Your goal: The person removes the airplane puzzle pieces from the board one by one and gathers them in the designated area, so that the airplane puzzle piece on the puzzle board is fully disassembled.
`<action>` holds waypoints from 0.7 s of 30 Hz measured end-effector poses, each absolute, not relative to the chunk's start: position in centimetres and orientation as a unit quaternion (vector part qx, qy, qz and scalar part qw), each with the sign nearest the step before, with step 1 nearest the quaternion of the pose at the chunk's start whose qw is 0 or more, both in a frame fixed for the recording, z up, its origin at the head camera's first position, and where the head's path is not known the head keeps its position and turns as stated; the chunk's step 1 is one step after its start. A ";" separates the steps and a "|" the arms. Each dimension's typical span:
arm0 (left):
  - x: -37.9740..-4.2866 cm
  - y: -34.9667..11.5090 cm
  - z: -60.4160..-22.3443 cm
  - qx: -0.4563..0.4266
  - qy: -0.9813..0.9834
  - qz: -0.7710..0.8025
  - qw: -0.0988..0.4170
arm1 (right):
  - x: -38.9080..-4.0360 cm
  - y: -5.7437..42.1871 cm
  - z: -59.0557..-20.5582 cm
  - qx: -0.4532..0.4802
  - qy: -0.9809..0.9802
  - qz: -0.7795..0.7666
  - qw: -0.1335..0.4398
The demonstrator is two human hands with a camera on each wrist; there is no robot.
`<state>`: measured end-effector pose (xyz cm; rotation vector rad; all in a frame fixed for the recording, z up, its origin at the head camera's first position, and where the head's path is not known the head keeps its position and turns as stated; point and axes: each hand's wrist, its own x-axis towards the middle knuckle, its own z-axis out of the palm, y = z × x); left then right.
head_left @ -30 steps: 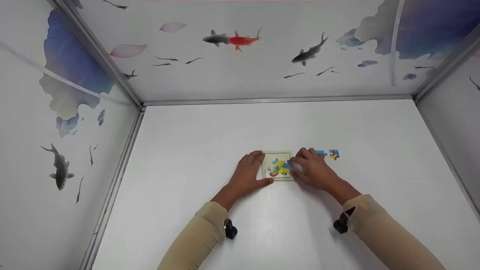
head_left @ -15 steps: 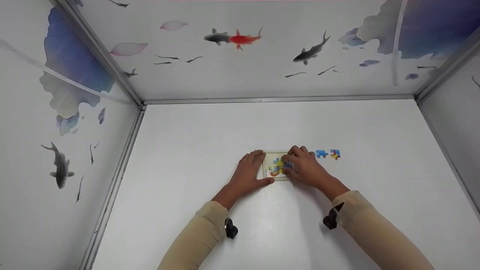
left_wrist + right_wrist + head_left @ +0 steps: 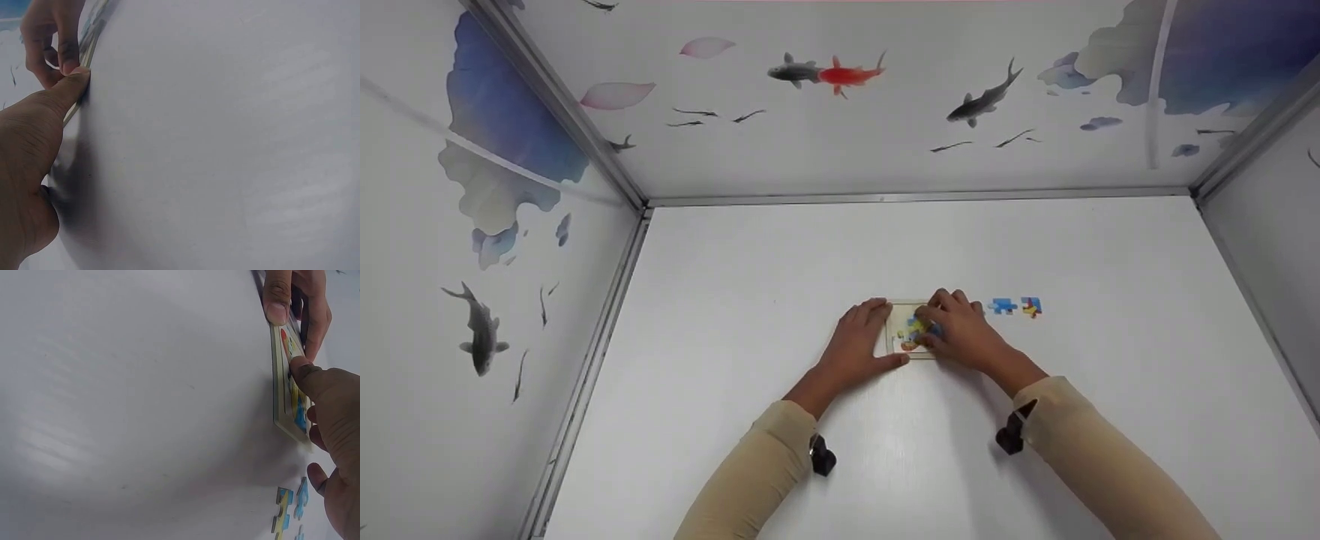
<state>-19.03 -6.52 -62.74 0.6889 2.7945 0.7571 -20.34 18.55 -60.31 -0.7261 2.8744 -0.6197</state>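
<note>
A small wooden jigsaw tray [image 3: 906, 302] lies flat on the white tabletop, partly filled with joined yellow, blue and white puzzle pieces [image 3: 913, 327]. My left hand [image 3: 856, 343] holds the tray at its left side, fingers along the far left corner and thumb on the near rim. Over the tray's right half, my right hand [image 3: 966, 334] bends its thumb and fingers around a blue puzzle piece [image 3: 936, 329], mostly hidden beneath them. In the right wrist view, the right thumb [image 3: 306, 374] touches the picture surface inside the tray.
Loose on the table, right of the tray, lie a blue piece [image 3: 1002, 306] and a blue, red and yellow piece [image 3: 1031, 306]. Part of another blue piece shows beside the right hand. White panels with painted fish [image 3: 847, 75] enclose the table at the back and sides.
My right hand has moved left from the tray's right edge to over its right half, uncovering more of the loose blue pieces. The left hand stays in place on the tray.
</note>
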 end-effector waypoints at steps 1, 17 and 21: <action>-19.0 -6.5 -62.8 0.231 0.936 0.252 0.082 | -20.3 18.5 -60.3 -0.238 0.948 -0.204 0.059; -18.9 -6.5 -62.6 0.236 0.933 0.260 0.073 | -20.3 18.1 -60.1 -0.230 0.946 -0.217 0.075; -18.9 -6.5 -62.5 0.233 0.934 0.258 0.077 | -20.4 18.0 -60.1 -0.227 0.945 -0.225 0.074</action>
